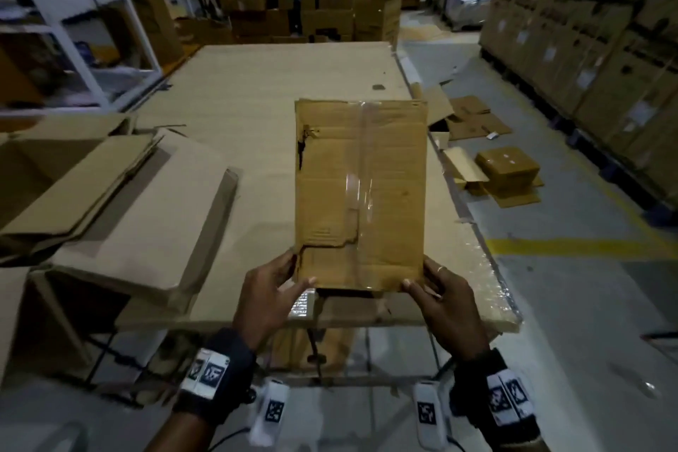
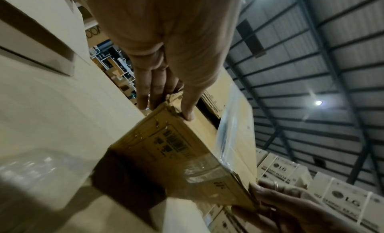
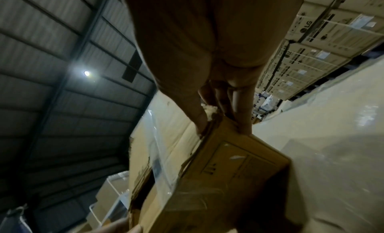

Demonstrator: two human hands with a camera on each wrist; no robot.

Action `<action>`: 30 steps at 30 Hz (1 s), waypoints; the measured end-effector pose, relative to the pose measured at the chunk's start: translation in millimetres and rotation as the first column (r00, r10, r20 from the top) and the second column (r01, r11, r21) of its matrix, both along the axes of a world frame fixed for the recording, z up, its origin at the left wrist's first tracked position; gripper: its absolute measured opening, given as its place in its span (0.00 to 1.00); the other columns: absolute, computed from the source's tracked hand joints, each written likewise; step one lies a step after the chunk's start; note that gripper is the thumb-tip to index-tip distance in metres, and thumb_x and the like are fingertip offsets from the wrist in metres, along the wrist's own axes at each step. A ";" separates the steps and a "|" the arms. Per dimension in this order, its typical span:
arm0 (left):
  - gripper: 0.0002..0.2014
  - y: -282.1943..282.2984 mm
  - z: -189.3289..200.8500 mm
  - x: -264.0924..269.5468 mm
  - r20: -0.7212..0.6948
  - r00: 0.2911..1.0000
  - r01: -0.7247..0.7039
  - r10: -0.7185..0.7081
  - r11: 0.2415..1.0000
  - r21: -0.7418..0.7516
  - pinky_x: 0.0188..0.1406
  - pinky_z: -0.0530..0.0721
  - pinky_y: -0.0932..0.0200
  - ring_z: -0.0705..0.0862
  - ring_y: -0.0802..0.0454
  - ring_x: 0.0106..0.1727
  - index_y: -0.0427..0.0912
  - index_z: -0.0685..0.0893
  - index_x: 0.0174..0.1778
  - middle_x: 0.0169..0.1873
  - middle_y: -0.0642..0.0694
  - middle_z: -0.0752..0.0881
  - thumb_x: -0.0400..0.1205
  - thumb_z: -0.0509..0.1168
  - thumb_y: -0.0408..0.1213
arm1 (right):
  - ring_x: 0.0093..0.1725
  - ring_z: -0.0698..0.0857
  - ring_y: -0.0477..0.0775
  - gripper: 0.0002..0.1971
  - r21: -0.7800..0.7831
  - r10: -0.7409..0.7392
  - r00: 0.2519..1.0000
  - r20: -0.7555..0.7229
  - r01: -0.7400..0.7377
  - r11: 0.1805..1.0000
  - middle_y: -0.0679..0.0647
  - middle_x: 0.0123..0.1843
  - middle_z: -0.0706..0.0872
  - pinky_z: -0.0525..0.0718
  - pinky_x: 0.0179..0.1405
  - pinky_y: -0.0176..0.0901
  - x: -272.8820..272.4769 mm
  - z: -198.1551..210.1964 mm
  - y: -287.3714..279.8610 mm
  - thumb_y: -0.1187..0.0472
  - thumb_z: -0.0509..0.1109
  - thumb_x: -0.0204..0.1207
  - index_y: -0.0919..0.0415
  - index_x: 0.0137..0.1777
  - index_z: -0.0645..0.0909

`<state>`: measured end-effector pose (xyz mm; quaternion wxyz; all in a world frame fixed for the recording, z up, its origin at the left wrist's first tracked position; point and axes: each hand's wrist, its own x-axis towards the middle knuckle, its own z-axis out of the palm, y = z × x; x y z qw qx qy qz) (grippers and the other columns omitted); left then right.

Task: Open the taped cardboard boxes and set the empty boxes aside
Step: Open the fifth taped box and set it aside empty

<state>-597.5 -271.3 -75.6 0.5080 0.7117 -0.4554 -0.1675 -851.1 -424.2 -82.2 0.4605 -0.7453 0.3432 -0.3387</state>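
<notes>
Taped box [image 1: 361, 194], long axis pointing away, both hands' grip pinching near corners.

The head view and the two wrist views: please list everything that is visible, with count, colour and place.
taped box: one, brown, clear tape along its middle, held over the table's near edge
table: one, covered in beige cardboard, centre
flattened boxes: several, beige, table's left side
boxes on floor: a few, brown, right of table
stacked cartons: many, beige, right wall
shelving: white, far left
left hand: grips box's near left corner
right hand: grips near right corner
</notes>
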 end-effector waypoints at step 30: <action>0.36 -97.6 108.9 62.3 -0.050 0.996 -0.079 0.076 0.994 -0.070 0.56 0.91 0.44 0.89 0.56 0.58 0.60 0.84 0.70 0.59 0.59 0.89 0.73 0.61 0.78 | 0.60 0.87 0.37 0.20 -0.162 -0.200 0.977 0.073 0.209 0.964 0.40 0.58 0.89 0.87 0.53 0.34 71.5 113.5 -75.3 0.41 0.73 0.80 0.48 0.68 0.85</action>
